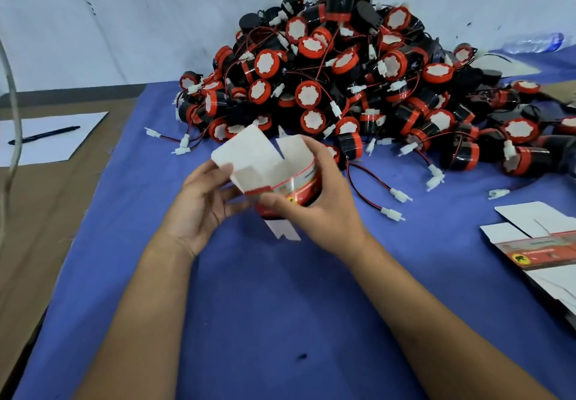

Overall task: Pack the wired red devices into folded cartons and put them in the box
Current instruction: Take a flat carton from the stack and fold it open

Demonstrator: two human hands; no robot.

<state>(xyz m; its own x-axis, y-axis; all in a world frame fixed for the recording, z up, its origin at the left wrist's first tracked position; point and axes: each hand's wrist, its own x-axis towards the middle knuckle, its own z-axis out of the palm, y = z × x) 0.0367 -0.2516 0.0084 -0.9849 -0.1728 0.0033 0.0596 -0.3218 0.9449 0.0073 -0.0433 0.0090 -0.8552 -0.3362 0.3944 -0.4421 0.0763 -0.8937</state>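
Blue cloth covers the table (280, 306), with a heap of wired red devices (358, 87) piled against the wall and flat cartons (536, 243) stacked at the right edge. Held above the cloth in front of the heap is a half-formed carton (268, 162): thin, light card that would crease easily, so it is best taken by its side panels. The right hand (314, 206) curls its grip round the printed body, while the left hand (202, 200) pinches an open white flap with its thumb, fingers loosely spread beneath.

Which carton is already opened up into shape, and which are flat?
The carton held in both hands, left hand and right hand, stands opened with flaps up. The flat cartons lie unfolded at the cloth's right edge.
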